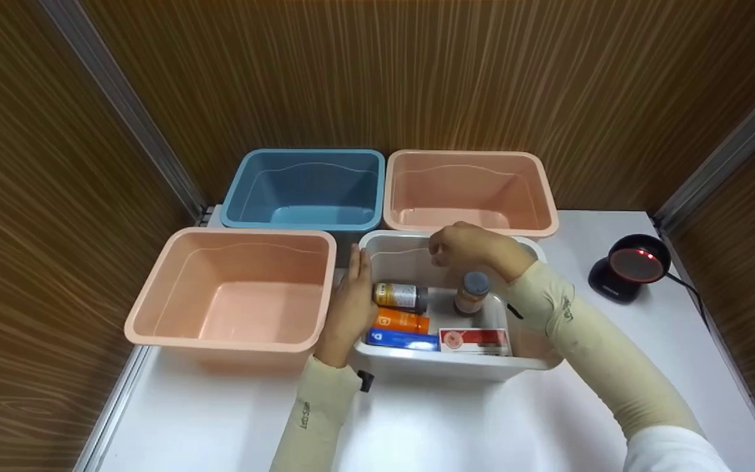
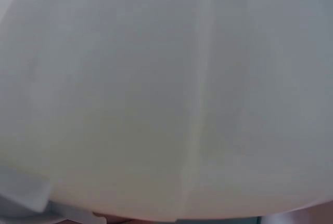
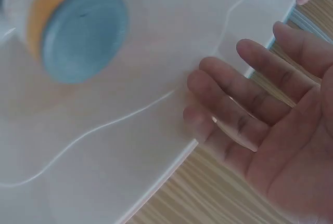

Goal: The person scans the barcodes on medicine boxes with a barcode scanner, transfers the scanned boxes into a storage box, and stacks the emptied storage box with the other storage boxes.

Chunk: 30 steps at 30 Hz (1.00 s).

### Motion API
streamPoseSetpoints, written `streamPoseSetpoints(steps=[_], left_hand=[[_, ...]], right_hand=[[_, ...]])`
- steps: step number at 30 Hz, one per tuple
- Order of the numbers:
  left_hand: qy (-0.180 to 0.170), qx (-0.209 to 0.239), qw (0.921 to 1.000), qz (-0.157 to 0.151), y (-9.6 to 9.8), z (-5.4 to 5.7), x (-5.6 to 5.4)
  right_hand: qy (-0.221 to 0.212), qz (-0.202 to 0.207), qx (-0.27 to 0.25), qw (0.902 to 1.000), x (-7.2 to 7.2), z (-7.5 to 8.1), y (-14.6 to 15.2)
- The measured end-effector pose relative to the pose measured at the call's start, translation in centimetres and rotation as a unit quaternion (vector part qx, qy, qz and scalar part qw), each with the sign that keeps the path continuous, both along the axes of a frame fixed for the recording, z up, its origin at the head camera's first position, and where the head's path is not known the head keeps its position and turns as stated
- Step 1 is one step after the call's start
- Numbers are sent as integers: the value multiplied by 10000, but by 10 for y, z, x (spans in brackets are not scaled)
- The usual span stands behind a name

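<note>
A white bin (image 1: 443, 367) stands before me. My left hand (image 1: 351, 301) lies along its left side with straight fingers at the rim; in the left wrist view the pale bin wall (image 2: 156, 94) fills nearly everything. Over the bin's back part is my right hand (image 1: 463, 246), holding nothing, its fingers loosely bent and spread in the right wrist view. Beside it, a jar with a blue-grey lid (image 1: 472, 293) stands upright inside. Also in the bin lie a dark bottle with a yellow and white label (image 1: 401, 297), an orange tube (image 1: 402, 321), a blue box (image 1: 404, 339) and a red-and-white box (image 1: 474, 341).
A peach bin (image 1: 132, 331) stands to the left. Behind are a blue bin (image 1: 305, 225) and another peach bin (image 1: 551, 203), close to the wood-patterned back wall. A round black device (image 1: 636, 262) with red lights and a cable sits at the right.
</note>
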<state>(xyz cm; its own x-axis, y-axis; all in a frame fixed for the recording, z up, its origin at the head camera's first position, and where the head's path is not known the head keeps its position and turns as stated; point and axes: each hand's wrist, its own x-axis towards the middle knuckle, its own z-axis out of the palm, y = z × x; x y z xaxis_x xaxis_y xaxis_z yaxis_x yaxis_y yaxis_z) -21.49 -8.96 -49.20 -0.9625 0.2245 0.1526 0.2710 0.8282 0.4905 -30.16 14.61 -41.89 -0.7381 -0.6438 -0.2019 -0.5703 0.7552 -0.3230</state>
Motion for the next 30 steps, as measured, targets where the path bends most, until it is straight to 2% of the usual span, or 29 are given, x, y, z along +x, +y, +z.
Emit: streamPoseSetpoints(steps=[4,10,15,20,26,30], left_hand=[[7,12,10000,34,-1,-1,0],[-50,-3,9999,92,-1,-2,-1],[-178,51,9998,116,1,-1,-2],[-224,-58,9996,148,0,0,-1],[-233,-83,9996,131,0,0,-2],[-303,-64,9994,156,2,1,-2]], right_hand=[[-182,-160,381,9990,5,-3,6],[-86,-339,878,9955,11,-10,10],[-257,-616,1350,9886,12,-20,12],[-659,-590,1799,9797,11,-37,10],[-352,-295,2232,9737,11,-58,13],[-275,-280,2399,9700,10,-64,15]])
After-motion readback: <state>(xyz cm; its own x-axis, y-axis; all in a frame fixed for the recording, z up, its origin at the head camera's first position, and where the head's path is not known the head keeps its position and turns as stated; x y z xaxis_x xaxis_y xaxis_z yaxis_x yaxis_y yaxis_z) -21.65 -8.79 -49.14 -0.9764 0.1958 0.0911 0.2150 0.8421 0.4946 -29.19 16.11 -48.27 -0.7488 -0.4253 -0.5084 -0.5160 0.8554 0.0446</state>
